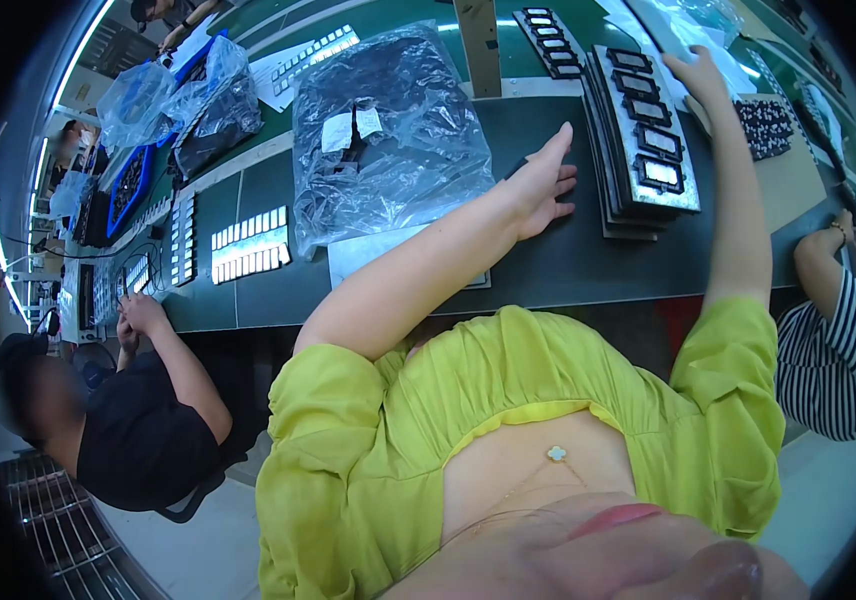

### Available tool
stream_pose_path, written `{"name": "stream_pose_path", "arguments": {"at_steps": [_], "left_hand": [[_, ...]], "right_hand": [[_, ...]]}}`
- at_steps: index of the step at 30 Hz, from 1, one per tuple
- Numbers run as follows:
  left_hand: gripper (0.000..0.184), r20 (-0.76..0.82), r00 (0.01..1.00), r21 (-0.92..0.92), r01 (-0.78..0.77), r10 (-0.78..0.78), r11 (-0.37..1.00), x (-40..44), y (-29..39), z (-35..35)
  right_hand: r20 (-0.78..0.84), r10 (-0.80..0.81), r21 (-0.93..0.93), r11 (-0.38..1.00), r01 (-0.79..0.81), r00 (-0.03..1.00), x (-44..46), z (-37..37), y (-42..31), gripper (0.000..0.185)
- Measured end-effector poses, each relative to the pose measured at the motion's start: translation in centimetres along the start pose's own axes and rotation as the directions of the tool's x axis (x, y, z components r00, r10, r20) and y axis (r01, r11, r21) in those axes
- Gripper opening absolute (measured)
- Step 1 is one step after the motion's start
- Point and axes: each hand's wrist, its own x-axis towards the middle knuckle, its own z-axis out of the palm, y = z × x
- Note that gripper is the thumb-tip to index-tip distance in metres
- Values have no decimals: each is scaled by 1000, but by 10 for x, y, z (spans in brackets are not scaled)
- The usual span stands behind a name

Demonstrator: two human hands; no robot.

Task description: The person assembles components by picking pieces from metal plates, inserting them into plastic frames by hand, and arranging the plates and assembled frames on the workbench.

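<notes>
Stack of trays [685,192] stands at my 1 o'clock on the dark desk [278,300], several layers piled flat. On its top tray, a row of black frames [661,176] runs away from me; that row looks filled to my eye. The layers beneath are covered, so I can't tell how many of those are done.

My left hand [544,192] is at 12 o'clock, just beside the stack and apart from it, palm inward, fingers loosely spread, gripping nothing that I can see.

At 10 o'clock lies a panel of pale pieces [251,245]. A big plastic bag [398,140] of dark contents sits at 11. At 2 o'clock, small black parts [765,128] lie grouped on a brown board [793,185].

Farther off at 1 o'clock, my right hand [703,78] is by the stack's far end, fingers partly curled; whether they pinch anything, I can't tell.

Farthest, near 12, another framed tray [548,43] lies outside the pile, so I'd judge the stacking only part done, if it belongs there.
</notes>
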Motion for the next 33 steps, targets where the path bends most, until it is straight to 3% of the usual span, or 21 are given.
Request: {"name": "stream_pose_path", "arguments": {"at_steps": [3, 5, 10, 12, 14, 16, 17, 18, 19, 20, 21, 22, 24, 26, 30, 31, 33], "left_hand": [[89, 11, 1000, 3, -19, 19, 1000, 4, -2, 3], [89, 11, 1000, 19, -4, 4, 1000, 9, -4, 9], [78, -5, 999, 85, -49, 50, 995, 6, -6, 36], [62, 90, 995, 69, -60, 53, 996, 11, -5, 41], [53, 63, 995, 78, -76, 72, 994, 8, -7, 49], [54, 180, 984, -66, 24, -12, 998, 1, -2, 52], [56, 155, 987, -111, -19, 36, 994, 6, -5, 53], [58, 119, 987, -151, -86, 104, 985, 20, -11, 51], [63, 100, 985, -118, -125, 137, 985, 50, -23, 46], [68, 80, 985, -91, -147, 155, 985, 70, -31, 34], [73, 41, 986, -78, -158, 161, 984, 51, -19, 38], [78, 17, 986, -55, -163, 164, 985, 31, -11, 48], [85, 32, 981, -117, -185, 190, 976, 51, -18, 49], [85, -56, 986, -85, -164, 160, 983, 40, -15, 57], [92, -103, 973, -33, -209, 205, 977, 64, -32, 55], [93, -209, 952, 9, -227, 223, 974, 70, -36, 58], [93, -241, 943, 36, -226, 228, 973, 84, -43, 54]], "right_hand": [[-108, 16, -96, 995, -26, 994, -91, -51, 11, 78], [-90, 66, 3, 998, -66, 994, -164, -75, 7, 72], [4, 252, -263, 934, -242, 968, -279, -82, -5, 63], [62, 175, -295, 944, -149, 983, -294, -71, 1, 62], [27, 80, -343, 937, -66, 996, -301, -66, 4, 52], [-134, -162, -141, 980, 143, 978, -281, -66, 9, 46], [-12, 20, 191, 982, -17, 1000, -270, -68, 3, 43], [214, 156, 521, 817, -248, 964, -248, -60, 18, 48], [275, 226, 821, 451, -351, 934, -237, -49, 9, 54], [465, 192, 838, 222, -499, 864, -224, -48, 2, 60], [627, 20, 774, 98, -626, 779, -200, -38, 21, 60], [661, -227, 729, -32, -684, 716, -187, -27, 24, 56], [567, -80, 819, -49, -572, 820, -184, -16, -18, 52], [565, -159, 809, -85, -581, 810, -181, -9, -31, 45], [549, -171, 818, -94, -568, 818, -178, -1, -48, 45], [546, -177, 818, -99, -567, 819, -178, 1, -49, 45], [541, -182, 820, -101, -563, 821, -178, 3, -51, 45]]}}
